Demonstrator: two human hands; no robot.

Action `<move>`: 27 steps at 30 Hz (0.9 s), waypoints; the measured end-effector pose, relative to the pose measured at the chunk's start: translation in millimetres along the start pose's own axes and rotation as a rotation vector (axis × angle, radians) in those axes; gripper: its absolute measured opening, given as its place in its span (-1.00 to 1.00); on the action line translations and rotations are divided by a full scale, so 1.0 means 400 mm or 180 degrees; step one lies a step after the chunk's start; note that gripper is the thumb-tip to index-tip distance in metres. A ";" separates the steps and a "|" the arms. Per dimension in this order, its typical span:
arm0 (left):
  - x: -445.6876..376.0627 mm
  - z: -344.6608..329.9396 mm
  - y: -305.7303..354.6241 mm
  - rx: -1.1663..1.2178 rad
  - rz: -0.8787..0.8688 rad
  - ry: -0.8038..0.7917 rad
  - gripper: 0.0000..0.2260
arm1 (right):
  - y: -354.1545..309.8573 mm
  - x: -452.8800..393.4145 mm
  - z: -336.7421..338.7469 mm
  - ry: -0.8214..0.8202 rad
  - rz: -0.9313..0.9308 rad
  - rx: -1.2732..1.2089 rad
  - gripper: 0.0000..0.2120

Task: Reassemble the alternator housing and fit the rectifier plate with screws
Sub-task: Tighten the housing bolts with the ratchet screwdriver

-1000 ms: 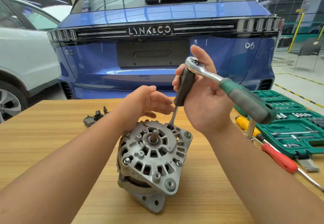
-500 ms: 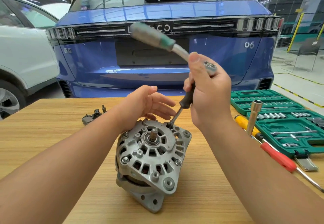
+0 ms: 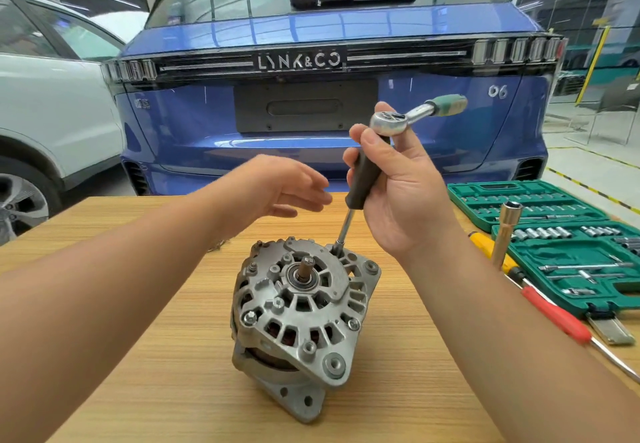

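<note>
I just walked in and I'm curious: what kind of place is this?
Most likely a car repair workshop: a blue car is parked indoors behind the wooden table, where an alternator sits beside an open socket set.

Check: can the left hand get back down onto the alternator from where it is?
Probably yes. The left hand hangs open above the alternator, holding nothing, with only air between them; the driver stands off to the right.

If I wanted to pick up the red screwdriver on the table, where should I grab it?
Probably grab the red screwdriver by its thick red handle, coming down from above. It lies flat on the table beside the green tool case; the thin metal shaft pointing toward the table's edge is harder to hold.
</note>
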State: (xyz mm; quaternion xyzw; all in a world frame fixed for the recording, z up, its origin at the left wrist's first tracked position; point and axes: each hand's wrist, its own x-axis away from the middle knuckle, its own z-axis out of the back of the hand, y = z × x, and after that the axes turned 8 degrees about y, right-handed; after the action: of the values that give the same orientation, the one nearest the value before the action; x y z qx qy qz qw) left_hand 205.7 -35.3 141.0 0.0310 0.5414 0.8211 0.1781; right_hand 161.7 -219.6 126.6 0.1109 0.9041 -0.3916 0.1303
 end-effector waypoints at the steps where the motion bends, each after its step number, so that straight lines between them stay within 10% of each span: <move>1: 0.004 -0.013 0.002 -0.0384 -0.0060 -0.0121 -0.72 | 0.003 0.002 -0.001 0.0019 0.0064 0.0013 -0.75; 11: 0.002 -0.076 -0.035 -0.1941 -0.0243 -0.0420 -0.77 | 0.010 0.020 -0.012 0.0152 0.0432 0.0147 -0.72; 20: -0.016 0.011 -0.049 0.0355 0.0687 -0.0574 -0.38 | 0.021 0.025 0.003 0.0014 0.1529 0.1204 -0.71; 27: -0.008 0.054 -0.085 0.1020 0.0771 -0.0176 -0.22 | -0.013 0.023 -0.007 -0.0454 0.0873 0.0548 -0.62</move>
State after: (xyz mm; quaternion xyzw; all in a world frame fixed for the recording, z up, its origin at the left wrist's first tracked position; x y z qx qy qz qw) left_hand 222.9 -5.3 119.7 0.1464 0.6523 0.7387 0.0856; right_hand 151.3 -219.9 129.1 0.2160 0.8321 -0.4529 0.2363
